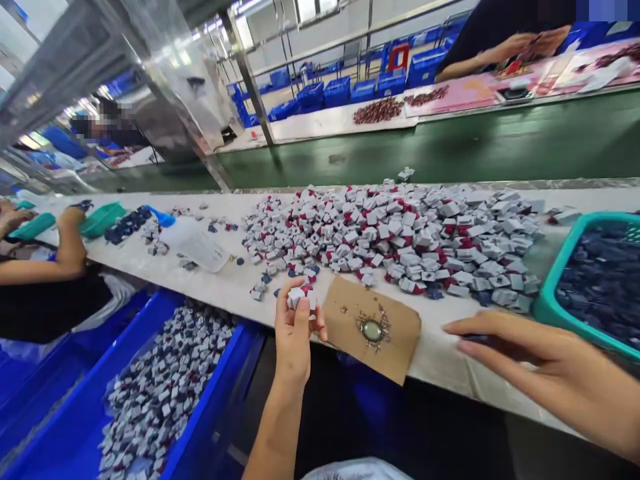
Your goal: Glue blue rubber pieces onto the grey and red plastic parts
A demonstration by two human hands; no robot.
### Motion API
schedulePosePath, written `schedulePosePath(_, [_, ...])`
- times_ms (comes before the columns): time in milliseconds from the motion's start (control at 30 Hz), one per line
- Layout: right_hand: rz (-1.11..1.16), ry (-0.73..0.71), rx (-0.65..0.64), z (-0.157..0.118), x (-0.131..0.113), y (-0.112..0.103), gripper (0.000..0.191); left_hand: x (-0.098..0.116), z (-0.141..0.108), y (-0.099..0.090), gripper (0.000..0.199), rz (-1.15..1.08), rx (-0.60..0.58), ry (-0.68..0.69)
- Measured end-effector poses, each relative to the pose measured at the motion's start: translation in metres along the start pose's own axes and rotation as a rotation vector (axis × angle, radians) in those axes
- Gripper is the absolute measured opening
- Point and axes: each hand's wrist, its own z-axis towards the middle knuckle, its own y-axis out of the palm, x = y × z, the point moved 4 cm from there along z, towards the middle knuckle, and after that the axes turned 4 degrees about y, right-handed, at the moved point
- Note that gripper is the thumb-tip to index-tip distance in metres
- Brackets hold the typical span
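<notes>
My left hand (295, 340) pinches a small white plastic part with a red piece (296, 297) between thumb and fingers, above the table's front edge. My right hand (540, 367) is over the tabletop, left of a teal basket (555, 270) of dark blue parts (600, 287). Its thumb and forefinger are close together, and a small dark piece (481, 339) shows between them, mostly hidden. Between my hands lies a brown cardboard sheet (400, 340) with a round pale disc in a dark, splattered patch (373, 330). Behind it spreads a large heap of white-and-red parts (380, 233).
Below the table at left, a blue bin (165, 427) holds many similar parts. A clear plastic bag or scoop (197, 243) lies on the table. Another person's arm (70, 247) is at far left near green trays (103, 220). Past the green belt (450, 160), another person's hands (530, 45) work.
</notes>
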Motion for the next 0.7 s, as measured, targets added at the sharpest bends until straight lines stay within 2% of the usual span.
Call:
schedulePosePath(100, [0.113, -0.014, -0.226, 0.017, -0.024, 0.042, 0.033, -0.009, -0.021, -0.006, 0.041, -0.061, -0.049, -0.152])
schedulePosePath(200, [0.135, -0.068, -0.297, 0.027, -0.032, 0.07, 0.032, -0.012, -0.032, -0.006, 0.045, -0.136, -0.076, -0.241])
schedulePosePath(267, [0.108, -0.143, -0.287, 0.031, -0.031, 0.081, 0.033, -0.013, -0.033, -0.005, 0.048, -0.149, -0.088, -0.26])
schedulePosePath(400, [0.035, -0.188, -0.197, 0.038, -0.025, 0.084, 0.035, -0.021, -0.031, -0.007, 0.048, -0.107, -0.104, -0.279])
schedulePosePath(700, [-0.026, -0.048, -0.275, 0.043, -0.026, 0.075, 0.022, -0.03, -0.025, -0.012, 0.041, -0.049, -0.109, -0.291])
